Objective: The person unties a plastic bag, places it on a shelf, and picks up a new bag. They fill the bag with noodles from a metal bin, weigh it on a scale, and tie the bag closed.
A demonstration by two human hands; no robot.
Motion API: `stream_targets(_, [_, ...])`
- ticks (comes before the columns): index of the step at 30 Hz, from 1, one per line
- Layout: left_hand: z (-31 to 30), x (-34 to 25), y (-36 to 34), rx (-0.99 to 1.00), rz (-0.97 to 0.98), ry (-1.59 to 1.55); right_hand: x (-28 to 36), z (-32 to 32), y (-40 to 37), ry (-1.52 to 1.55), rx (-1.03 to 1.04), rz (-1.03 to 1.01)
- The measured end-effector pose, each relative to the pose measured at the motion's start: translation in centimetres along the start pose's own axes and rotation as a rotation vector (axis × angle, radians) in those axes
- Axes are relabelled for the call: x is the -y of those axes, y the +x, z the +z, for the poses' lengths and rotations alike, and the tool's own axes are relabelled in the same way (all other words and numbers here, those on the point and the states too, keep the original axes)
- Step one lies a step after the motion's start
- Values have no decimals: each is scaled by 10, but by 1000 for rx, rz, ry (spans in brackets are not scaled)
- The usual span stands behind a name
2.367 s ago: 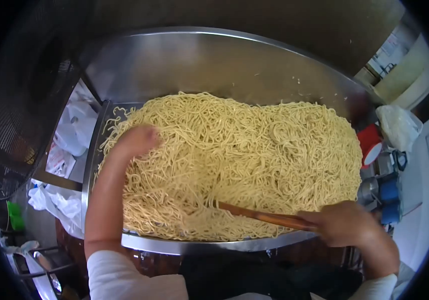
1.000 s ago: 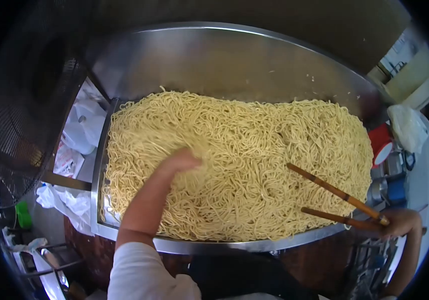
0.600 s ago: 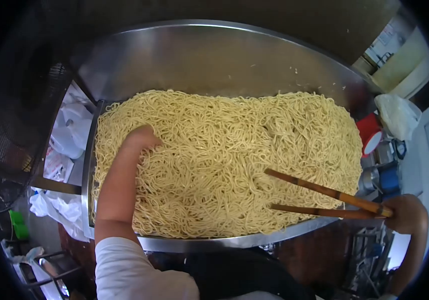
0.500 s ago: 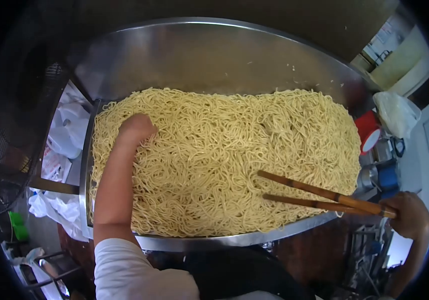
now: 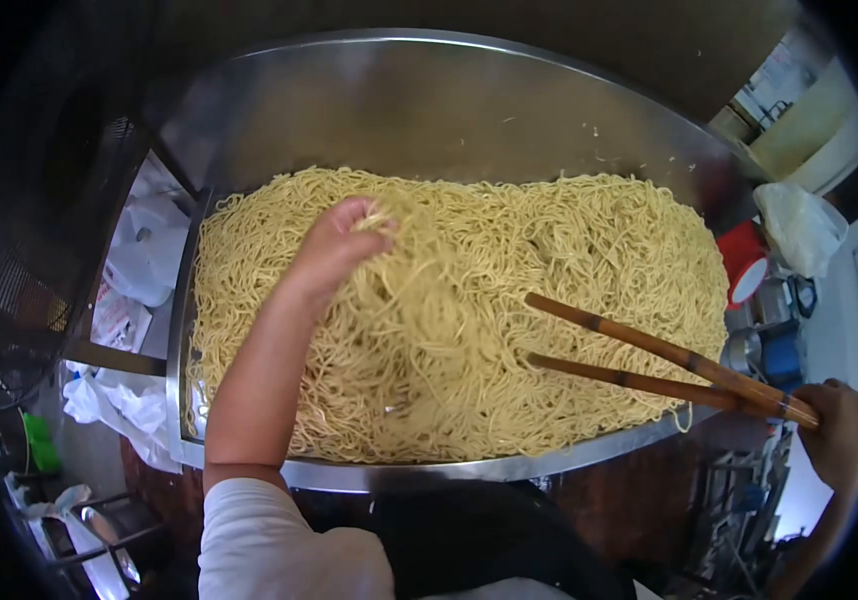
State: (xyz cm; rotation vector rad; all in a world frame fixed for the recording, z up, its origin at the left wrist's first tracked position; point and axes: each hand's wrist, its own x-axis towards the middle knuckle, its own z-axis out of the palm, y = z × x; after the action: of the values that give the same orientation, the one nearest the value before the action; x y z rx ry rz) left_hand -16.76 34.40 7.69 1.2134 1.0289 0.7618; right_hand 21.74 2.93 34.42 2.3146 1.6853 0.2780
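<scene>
A thick layer of yellow noodles point(image 5: 589, 240) fills a wide metal tray point(image 5: 449, 476) with a high back wall. My left hand point(image 5: 344, 245) is raised over the left half, its fingers closed round a bunch of noodles that hangs down, blurred by motion. At the right edge my right hand point(image 5: 837, 430) grips the thick ends of two long wooden sticks point(image 5: 684, 360). The sticks spread apart toward their tips, which lie over the middle of the noodles.
White plastic bags point(image 5: 134, 410) and a white jug point(image 5: 144, 260) are at the left, beside a dark fan guard point(image 5: 9, 330). On the right are a red container point(image 5: 746, 262), a clear bag point(image 5: 799, 228) and a blue container point(image 5: 781, 352). Noodle bits stick to the back wall.
My left hand has risen from the noodles and moved right, lifting a bunch. The sticks in my right hand have shifted slightly, with their tips farther apart.
</scene>
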Motion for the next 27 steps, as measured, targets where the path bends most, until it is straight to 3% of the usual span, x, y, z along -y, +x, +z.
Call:
stream_targets(1, [-9,-10,-6,-9,-3,0,0,0,0,2,0,-9])
stream_targets(3, [-25,-27,-19,369,123,329,-1,2,1,-21,74,-3])
stream_targets(4, [-40,-25,-25,335,73,448,-1,3,4,-18,78,-12])
stream_targets(6, [-72,-23,-39,93,-36,662,-3,9,6,106,275,18])
stream_targets(8, [-123,20,-47,-46,-265,1199,-2,33,16,161,391,-4])
stream_targets(10, [-141,82,-81,94,-298,1161,13,73,34,236,543,-160])
stream_targets(11, [-123,113,-103,-3,-226,1155,28,100,46,263,582,-293])
stream_targets(13, [-106,125,-108,-85,-129,1153,86,163,65,471,849,-245])
stream_targets(14, [-103,110,-99,202,-321,1121,119,188,65,638,740,-429])
stream_targets(15, [-98,94,-92,484,-509,1071,146,194,60,716,847,-291])
stream_targets(17, [-97,58,-81,510,-498,1087,166,210,47,729,852,-329])
stream_targets(19, [-85,16,-79,62,-441,1009,146,204,35,831,915,-327])
stream_targets(21, [-69,-8,-55,-82,2,1248,102,208,20,862,920,-300])
stream_targets(23, [-26,-37,-27,-15,227,1070,61,196,12,880,921,-304])
stream_targets(25, [34,-62,1,124,250,861,23,168,11,737,1127,-119])
stream_targets(27, [93,-66,41,263,183,743,-21,188,-1,810,1001,-167])
